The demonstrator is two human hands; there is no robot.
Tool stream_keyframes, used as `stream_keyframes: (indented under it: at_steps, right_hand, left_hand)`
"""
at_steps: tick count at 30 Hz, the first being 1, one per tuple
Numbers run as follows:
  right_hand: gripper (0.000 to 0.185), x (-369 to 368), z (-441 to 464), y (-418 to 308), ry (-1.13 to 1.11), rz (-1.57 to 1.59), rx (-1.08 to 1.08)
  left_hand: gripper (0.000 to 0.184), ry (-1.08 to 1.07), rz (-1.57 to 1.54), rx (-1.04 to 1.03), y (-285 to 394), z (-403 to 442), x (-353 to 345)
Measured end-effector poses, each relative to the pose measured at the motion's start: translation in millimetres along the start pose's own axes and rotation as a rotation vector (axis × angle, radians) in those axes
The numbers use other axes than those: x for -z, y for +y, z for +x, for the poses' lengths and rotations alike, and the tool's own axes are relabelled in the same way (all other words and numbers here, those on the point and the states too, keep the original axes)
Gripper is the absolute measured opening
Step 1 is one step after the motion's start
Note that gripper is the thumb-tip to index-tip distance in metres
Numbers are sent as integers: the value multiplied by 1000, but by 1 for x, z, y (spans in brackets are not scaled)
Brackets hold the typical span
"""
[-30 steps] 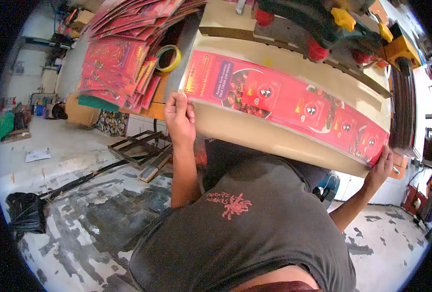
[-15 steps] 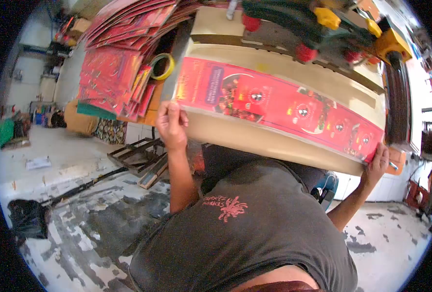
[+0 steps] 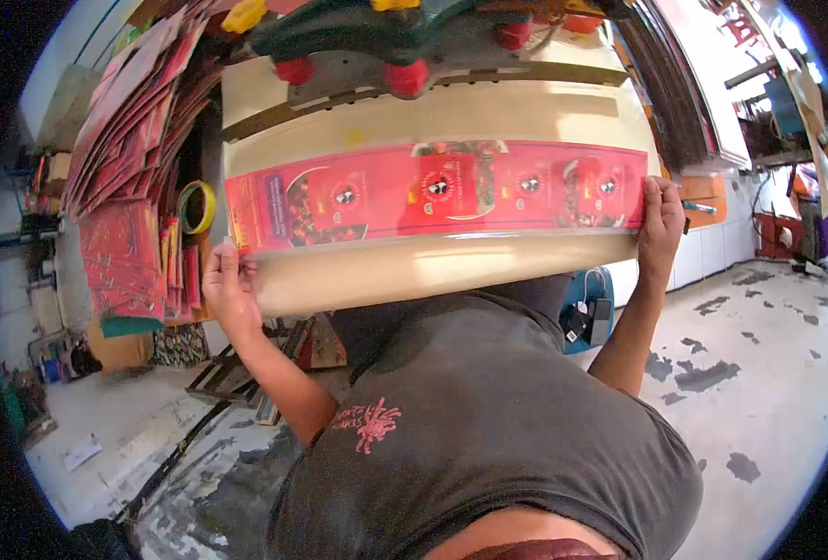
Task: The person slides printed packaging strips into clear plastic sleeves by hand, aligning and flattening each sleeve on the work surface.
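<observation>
A long red printed strip with food pictures, under glossy clear film, lies across the cream work surface. My left hand pinches its near left corner between thumb and fingers. At the other end, my right hand grips the strip's right edge, thumb on top. The strip spans the space between both hands, close to the front edge of the surface. Beyond it runs a dark metal bar.
Stacks of red printed sheets and a yellow tape roll stand at the left. A dark green machine part with red knobs is at the back. A blue container holding a cable sits below the table.
The view has turned, so the table and strip appear further left and more level. Both hands still hold the strip by its ends.
</observation>
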State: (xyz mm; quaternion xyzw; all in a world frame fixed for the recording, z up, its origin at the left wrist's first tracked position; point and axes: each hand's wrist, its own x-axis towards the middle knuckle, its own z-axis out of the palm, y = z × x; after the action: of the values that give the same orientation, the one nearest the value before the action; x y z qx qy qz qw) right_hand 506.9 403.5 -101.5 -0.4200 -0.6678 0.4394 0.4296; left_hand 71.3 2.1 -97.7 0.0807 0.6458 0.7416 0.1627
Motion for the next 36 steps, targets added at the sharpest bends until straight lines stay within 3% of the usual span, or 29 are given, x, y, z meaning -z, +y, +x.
stream_keyframes:
  at_steps: [2,5,6,7,12,14,16,20,22,23,25,26,28,29,31,33,36]
  right_hand:
    - [25,3,2,5,-10,0,-40]
    - [26,2,4,0,-40,-274,-75]
    - [26,2,5,-2,-54,-379,-48]
    - [27,-3,2,-10,-45,-387,-79]
    - [27,-17,-2,-53,-118,-485,-180]
    - [30,-15,-4,-43,-140,-518,-113]
    - [29,-15,-5,-37,-161,-547,-24]
    - [30,-13,-2,-39,-193,-541,16]
    - [31,-17,0,-57,-220,-733,-209]
    - [31,-17,-1,-54,-223,-730,-207]
    - [33,-13,-2,-39,-128,-425,-185]
    - [33,-8,0,-34,-134,-422,-187]
    - [36,-5,3,-36,-184,-152,-187]
    - [36,-6,-1,-41,-123,-63,-244]
    - [34,-2,0,-34,-83,46,-212]
    - [29,1,-1,-38,-53,254,-181]
    - [28,5,-2,-42,-39,312,-151]
  left_hand:
    - [21,45,62,40,5,1,-13]
    - [30,46,553,10,16,0,-26]
    - [30,31,547,15,17,1,-26]
    - [33,-28,727,-74,21,2,-27]
    - [50,-104,1117,37,48,-5,-47]
    - [53,-152,1086,12,38,0,-38]
    - [52,-314,1026,-179,31,6,-30]
    - [52,-324,1016,-28,32,9,-25]
    - [53,-293,1005,-113,28,9,-23]
    - [54,-281,1003,-142,28,8,-23]
    - [55,-187,837,-80,30,4,-30]
    - [55,-183,841,-77,32,4,-28]
    - [46,-134,839,136,37,3,-23]
    - [46,-131,839,136,30,7,-11]
    - [27,-184,519,-37,9,20,18]
    - [25,-190,422,-38,5,22,31]
    - [23,-178,267,-67,11,18,27]
